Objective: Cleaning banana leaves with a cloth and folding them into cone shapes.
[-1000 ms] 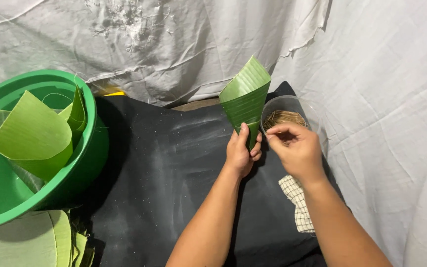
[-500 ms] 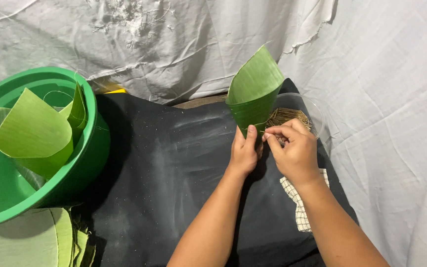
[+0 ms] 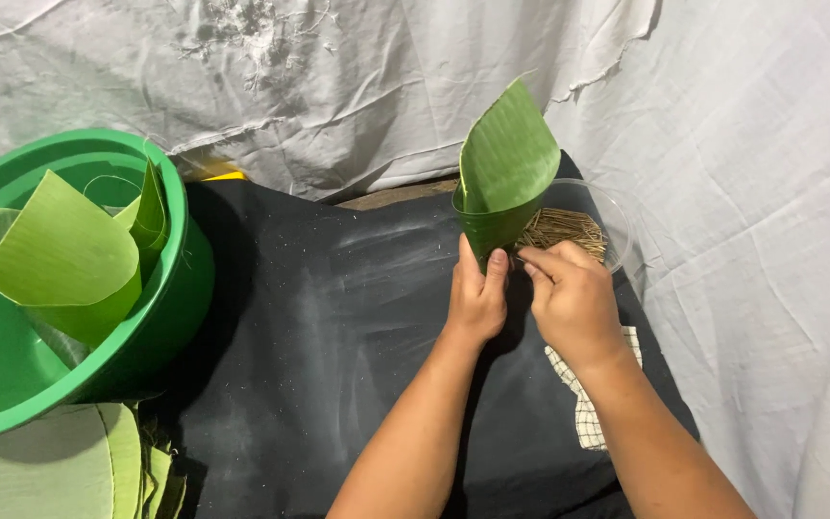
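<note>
Fingers [image 3: 495, 261] of left hand [image 3: 477, 298]: clamped on the lower tip of a rolled banana-leaf cone [image 3: 503, 178], thumb pressed flat against its near face; cone held upright, open mouth pointing up and far.
Right hand [image 3: 573, 303]: just right of the left, fingertips [image 3: 530, 259] pinched together at the cone's lower edge, touching it; whether they hold anything cannot be told.
Stacked flat leaf pieces [image 3: 45, 471]: near left corner, partly under the basin.
Checked cloth [image 3: 583, 408]: near right, lying on the black sheet, partly hidden by the right forearm.
Black sheet [image 3: 319, 317]: covers the middle of the work surface, dusted with pale specks.
Green plastic basin [image 3: 170, 279]: left side, holding finished leaf cones [image 3: 69, 255] leaning on its wall.
Clear round bowl [image 3: 617, 216]: just beyond the right hand, filled with thin brown sticks [image 3: 564, 231]; the cone stands in front of its left rim.
White cloth backdrop [image 3: 338, 86]: far side and right, wrinkled.
</note>
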